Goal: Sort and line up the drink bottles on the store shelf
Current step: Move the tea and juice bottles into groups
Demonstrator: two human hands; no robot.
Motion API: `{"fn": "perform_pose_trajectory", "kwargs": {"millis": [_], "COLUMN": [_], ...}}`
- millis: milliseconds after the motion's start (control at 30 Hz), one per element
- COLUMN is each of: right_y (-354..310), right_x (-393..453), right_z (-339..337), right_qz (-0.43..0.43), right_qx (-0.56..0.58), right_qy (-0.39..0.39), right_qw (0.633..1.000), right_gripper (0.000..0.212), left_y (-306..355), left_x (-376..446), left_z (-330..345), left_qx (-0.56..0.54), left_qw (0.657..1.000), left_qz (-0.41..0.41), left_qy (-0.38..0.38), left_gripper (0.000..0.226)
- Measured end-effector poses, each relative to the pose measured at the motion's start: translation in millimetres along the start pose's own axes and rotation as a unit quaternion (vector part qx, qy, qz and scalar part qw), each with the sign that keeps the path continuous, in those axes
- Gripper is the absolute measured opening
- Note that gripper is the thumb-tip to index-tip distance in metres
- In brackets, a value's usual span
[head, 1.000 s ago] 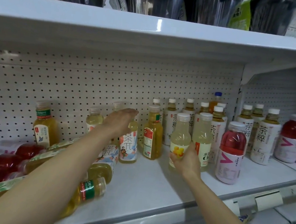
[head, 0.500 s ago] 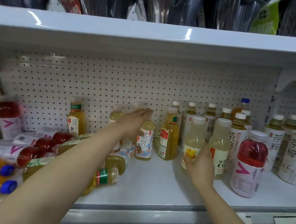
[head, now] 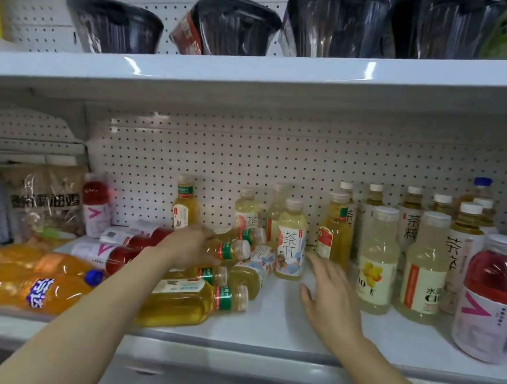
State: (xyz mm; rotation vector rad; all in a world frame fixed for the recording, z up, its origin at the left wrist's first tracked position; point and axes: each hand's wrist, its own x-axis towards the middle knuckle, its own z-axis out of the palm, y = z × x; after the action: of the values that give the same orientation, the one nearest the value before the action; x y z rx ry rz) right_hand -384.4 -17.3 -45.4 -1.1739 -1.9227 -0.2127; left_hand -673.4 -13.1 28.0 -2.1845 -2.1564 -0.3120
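- Fingers [head: 208, 234] of the left hand [head: 189, 244] curl over a lying yellow tea bottle [head: 228, 249] in the jumble at the left of the shelf [head: 291, 332]; they look clamped on its body, though the hand hides the contact itself.
- Right hand [head: 332, 302] hovers low over bare shelf with its fingers straight and spread, holding nothing.
- That bottle lies on its side, long axis running left to right, its white cap pointing right toward the right hand.
- It rests on top of other toppled bottles: 2 more green-banded yellow ones [head: 195, 303] nearer the front edge, red ones behind, orange soda bottles [head: 30, 285] further left.
- Just right of the cap stands an upright peach tea bottle [head: 291, 238], between the pile and the tidy standing rows [head: 426, 266].
- Judging by this, the left hand is the one placed to lift and stand the bottle; the right is near enough to steady it.
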Motion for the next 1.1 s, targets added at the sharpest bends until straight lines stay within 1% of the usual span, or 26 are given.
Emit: {"fn": "perform_pose_trajectory", "kwargs": {"millis": [100, 233, 300, 367, 433, 500, 567, 633, 667, 700, 733, 767, 833, 867, 967, 1033, 1067, 1100], "right_y": [-14.4, -37.9, -46.2, -50.4, -53.7, -56.9, -62.4, -73.9, -82.1, -91.3, -100.7, -109.5, -118.7, -120.5, -116.7, -110.6, -107.8, -105.0], "right_x": [2.5, 12.3, 18.6, 23.3, 25.0, 27.5, 33.2, 43.0, 50.0, 56.9, 63.4, 69.3, 78.3, 80.8, 81.9, 79.0, 77.3, 75.9], "right_z": [15.8, 35.8, 44.1, 52.1, 58.2, 61.0, 62.1, 60.4, 57.8, 54.7, 51.2, 47.3, 40.4, 36.5, 30.4, 32.6, 34.4, 35.5], "right_qz": [-0.024, -0.006, 0.016, 0.039, 0.058, 0.07, 0.077, 0.085, 0.098, 0.116, 0.134, 0.15, 0.176, 0.186, 0.209, 0.236, 0.25, 0.264], "right_qx": [-0.017, -0.014, -0.016, -0.009, 0.005, 0.009, 0.032, 0.109, 0.169, 0.24, 0.318, 0.388, 0.472, 0.493, 0.522, 0.539, 0.547, 0.553], "right_qy": [-0.051, -0.102, -0.125, -0.13, -0.129, -0.1, -0.045, -0.018, -0.029, -0.056, -0.085, -0.107, -0.128, -0.132, -0.137, -0.124, -0.113, -0.102], "right_qw": [0.998, 0.995, 0.992, 0.991, 0.99, 0.992, 0.995, 0.99, 0.98, 0.962, 0.935, 0.903, 0.855, 0.839, 0.816, 0.799, 0.791, 0.784], "right_gripper": [0.059, 0.05, 0.042, 0.035, 0.032, 0.026, 0.025, 0.029, 0.032, 0.037, 0.042, 0.047, 0.059, 0.059, 0.044, 0.038, 0.038, 0.042], "left_y": [13.9, 25.7, 23.0, 14.0, -0.6, -22.3, -42.5, -50.7, -48.2, -42.7, -36.4, -28.5, -13.4, -6.6, 7.2, 4.0, -2.0, -8.4], "left_x": [13.6, 29.0, 32.6, 32.4, 32.8, 33.1, 32.9, 30.7, 29.5, 29.4, 30.8, 31.9, 36.9, 39.8, 51.7, 61.7, 68.4, 73.3], "left_z": [7.1, 16.1, 17.6, 11.7, -3.3, -22.5, -39.0, -50.9, -57.4, -64.6, -71.5, -78.3, -84.9, -83.5, -73.6, -64.2, -57.6, -50.3], "left_qx": [0.056, 0.127, 0.128, 0.06, -0.037, -0.139, -0.254, -0.379, -0.44, -0.491, -0.531, -0.559, -0.593, -0.6, -0.612, -0.643, -0.648, -0.607], "left_qw": [0.996, 0.986, 0.985, 0.99, 0.991, 0.981, 0.955, 0.91, 0.881, 0.853, 0.829, 0.811, 0.788, 0.783, 0.776, 0.754, 0.752, 0.789], "left_qz": [0.072, 0.099, 0.111, 0.115, 0.103, 0.067, 0.043, 0.059, 0.079, 0.1, 0.117, 0.132, 0.151, 0.156, 0.151, 0.133, 0.115, 0.093], "left_qy": [0.023, 0.037, 0.041, 0.05, 0.077, 0.114, 0.145, 0.159, 0.156, 0.146, 0.131, 0.109, 0.068, 0.056, 0.011, -0.025, -0.029, -0.017], "left_gripper": [0.066, 0.061, 0.062, 0.059, 0.044, 0.031, 0.035, 0.039, 0.04, 0.043, 0.044, 0.044, 0.041, 0.041, 0.048, 0.051, 0.054, 0.055]}}
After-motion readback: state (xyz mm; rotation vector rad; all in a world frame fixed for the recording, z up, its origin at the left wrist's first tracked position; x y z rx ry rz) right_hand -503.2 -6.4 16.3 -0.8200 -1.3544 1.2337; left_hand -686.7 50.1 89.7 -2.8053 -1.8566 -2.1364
